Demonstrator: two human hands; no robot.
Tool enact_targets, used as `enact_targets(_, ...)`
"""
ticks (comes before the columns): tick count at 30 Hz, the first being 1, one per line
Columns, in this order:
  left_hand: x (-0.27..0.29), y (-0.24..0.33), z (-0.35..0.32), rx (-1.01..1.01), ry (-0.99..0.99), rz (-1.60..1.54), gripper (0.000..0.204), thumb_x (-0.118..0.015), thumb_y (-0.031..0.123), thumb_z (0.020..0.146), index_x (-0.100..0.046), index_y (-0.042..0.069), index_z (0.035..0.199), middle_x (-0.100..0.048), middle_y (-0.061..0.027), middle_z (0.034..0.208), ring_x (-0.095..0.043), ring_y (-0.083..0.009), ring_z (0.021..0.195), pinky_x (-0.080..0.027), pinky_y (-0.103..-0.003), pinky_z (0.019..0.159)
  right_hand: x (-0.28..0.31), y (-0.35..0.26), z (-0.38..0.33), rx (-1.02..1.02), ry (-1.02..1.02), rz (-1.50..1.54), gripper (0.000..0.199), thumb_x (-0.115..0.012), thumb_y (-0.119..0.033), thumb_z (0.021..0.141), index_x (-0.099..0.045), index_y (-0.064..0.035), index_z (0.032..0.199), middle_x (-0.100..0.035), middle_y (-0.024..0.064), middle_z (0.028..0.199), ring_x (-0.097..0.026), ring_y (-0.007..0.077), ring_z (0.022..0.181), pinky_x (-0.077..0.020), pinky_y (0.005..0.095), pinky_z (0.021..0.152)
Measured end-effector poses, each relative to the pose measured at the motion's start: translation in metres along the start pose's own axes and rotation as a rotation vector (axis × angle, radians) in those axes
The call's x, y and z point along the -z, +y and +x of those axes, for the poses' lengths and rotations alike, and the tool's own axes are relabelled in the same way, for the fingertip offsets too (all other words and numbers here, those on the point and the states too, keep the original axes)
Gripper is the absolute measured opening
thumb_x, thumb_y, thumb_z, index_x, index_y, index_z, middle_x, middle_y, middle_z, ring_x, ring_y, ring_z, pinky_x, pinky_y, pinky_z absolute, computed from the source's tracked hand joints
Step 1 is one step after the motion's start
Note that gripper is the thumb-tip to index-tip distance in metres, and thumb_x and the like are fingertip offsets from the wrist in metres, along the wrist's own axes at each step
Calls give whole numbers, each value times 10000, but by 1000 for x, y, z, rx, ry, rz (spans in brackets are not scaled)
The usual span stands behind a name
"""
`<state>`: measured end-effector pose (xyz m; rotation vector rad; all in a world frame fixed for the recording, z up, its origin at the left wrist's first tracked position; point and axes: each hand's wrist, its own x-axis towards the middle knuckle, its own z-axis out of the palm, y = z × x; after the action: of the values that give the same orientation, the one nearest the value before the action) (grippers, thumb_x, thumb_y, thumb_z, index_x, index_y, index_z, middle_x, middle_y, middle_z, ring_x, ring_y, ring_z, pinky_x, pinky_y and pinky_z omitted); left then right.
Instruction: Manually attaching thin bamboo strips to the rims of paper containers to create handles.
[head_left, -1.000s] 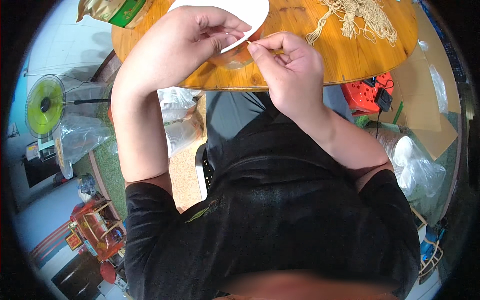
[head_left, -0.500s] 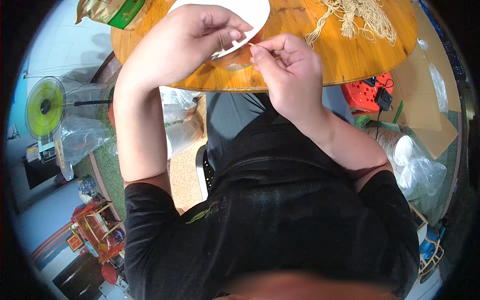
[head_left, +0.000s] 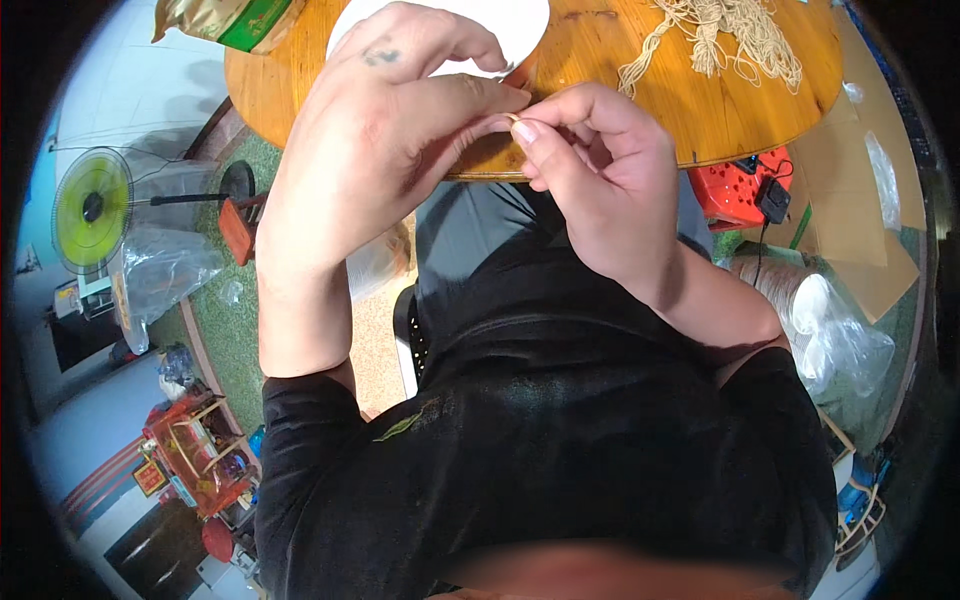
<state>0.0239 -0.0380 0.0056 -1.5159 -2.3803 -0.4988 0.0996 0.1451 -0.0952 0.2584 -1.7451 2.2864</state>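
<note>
Hands, two: left hand (head_left: pixel 390 130) and right hand (head_left: pixel 590 170), fingertips pinched together on one thin pale strand (head_left: pixel 513 118) above the near table edge. One white disc (head_left: pixel 500 25) under the left fingers. One bundle of cord (head_left: pixel 720 35) on the round wooden table (head_left: pixel 640 110). One green fan (head_left: pixel 92 208) on the floor at left.
</note>
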Motion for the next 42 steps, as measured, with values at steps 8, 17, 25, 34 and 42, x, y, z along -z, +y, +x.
enact_targets(8,-4,-4,-4,-59,87,-131,267,-850,-15,782,-816,28,1043,-769,-98,1033,-722,-316,962,-566,-405,856,2,-6,0,-64,-44,1,62,-748,-23,1037,-726,26,1006,-717,-10,848,-608,5,742,-496,210,647)
enact_targets(17,-3,-5,-8,-95,65,-85,198,-811,-42,800,-772,20,983,-752,-113,992,-715,-318,932,-564,-404,831,2,-9,1,-38,-63,21,55,-766,-30,1023,-742,19,1024,-739,-12,855,-635,7,758,-507,203,659)
enact_targets(25,-5,2,-9,-52,57,-46,145,-797,-29,854,-751,5,988,-743,-124,991,-712,-320,931,-561,-404,840,1,-2,-2,43,-16,18,42,-768,22,987,-729,8,980,-730,0,881,-661,28,771,-531,214,667)
enact_targets(34,-10,-21,-5,312,4,-264,172,-663,30,1081,-755,-21,1217,-767,-103,1154,-744,-176,1047,-598,-327,943,-1,31,12,109,165,-189,92,-798,8,939,-709,19,958,-723,62,870,-726,112,775,-594,261,722)
enact_targets(42,-5,-43,2,524,-256,-676,240,-625,79,1129,-713,-29,1326,-772,-90,1151,-779,-178,1069,-659,-341,959,-5,36,14,183,126,-263,64,-720,41,1034,-663,14,1047,-707,-6,916,-647,12,812,-506,178,725)
